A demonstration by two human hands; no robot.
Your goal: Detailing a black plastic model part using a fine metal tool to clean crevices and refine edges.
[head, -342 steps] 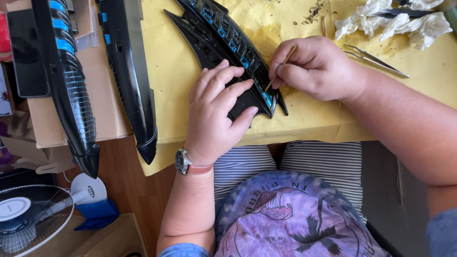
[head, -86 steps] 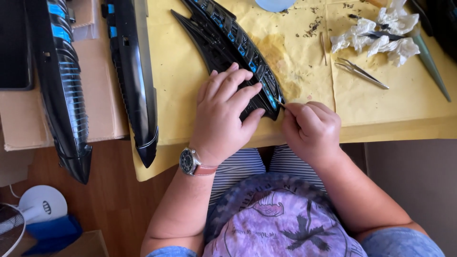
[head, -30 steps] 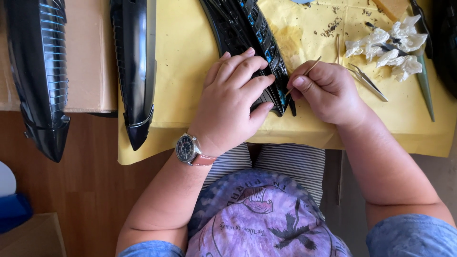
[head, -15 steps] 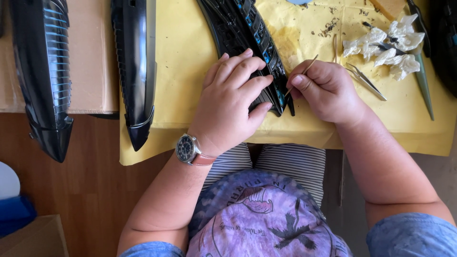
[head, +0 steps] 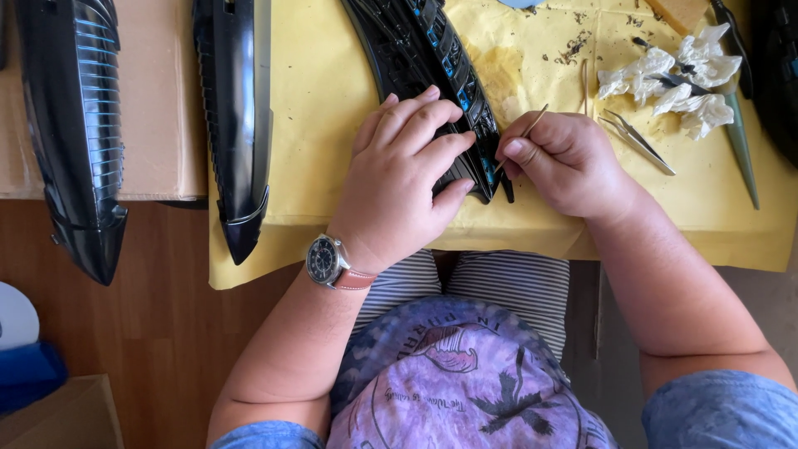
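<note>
Head view showed the left hand (head: pixel 403 179) pressed flat on a curved black model part (head: pixel 420 62) near the yellow sheet's (head: pixel 320 91) front edge, while the right hand (head: pixel 565 162) pinched a thin stick (head: pixel 525 133). The stick's tip had returned to the part's blue-marked edge; tweezers (head: pixel 638 141) lay beside crumpled tissue (head: pixel 677 79).

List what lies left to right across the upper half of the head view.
Ribbed black hull piece → smooth black hull piece → left hand on the curved black and blue part → right hand with a thin stick → tweezers → crumpled white tissues.
</note>
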